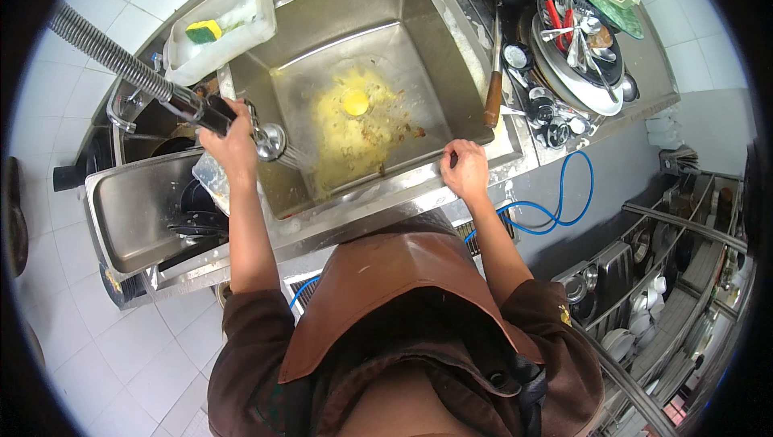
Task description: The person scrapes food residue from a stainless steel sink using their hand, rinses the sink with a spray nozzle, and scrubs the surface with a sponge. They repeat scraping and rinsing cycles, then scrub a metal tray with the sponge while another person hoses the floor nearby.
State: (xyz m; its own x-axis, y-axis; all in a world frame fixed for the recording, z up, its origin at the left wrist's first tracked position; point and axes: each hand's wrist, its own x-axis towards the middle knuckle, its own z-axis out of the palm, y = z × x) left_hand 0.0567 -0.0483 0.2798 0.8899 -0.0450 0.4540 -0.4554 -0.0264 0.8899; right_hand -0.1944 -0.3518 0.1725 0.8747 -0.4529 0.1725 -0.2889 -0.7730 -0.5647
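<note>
My left hand (233, 146) grips the handle of a pre-rinse spray nozzle (270, 141), which hangs from a ribbed metal hose (112, 53). Water sprays from its head down into a deep stainless steel sink (416, 86). Yellow liquid (338, 141) with brown food scraps (401, 129) spreads over the sink floor, around and over the drain (355, 102). My right hand (465, 166) rests on the sink's front rim near the right corner, its fingers curled over the edge. Whether those fingers hold anything small is hidden.
A plastic tub (223, 32) with a yellow-green sponge (204, 31) stands at the sink's left. Stacked plates (595, 95), cutlery (583, 50) and a wooden-handled utensil (493, 98) crowd the right counter. Lower left sits a steel pan (151, 207); lower right, a dish rack (652, 280).
</note>
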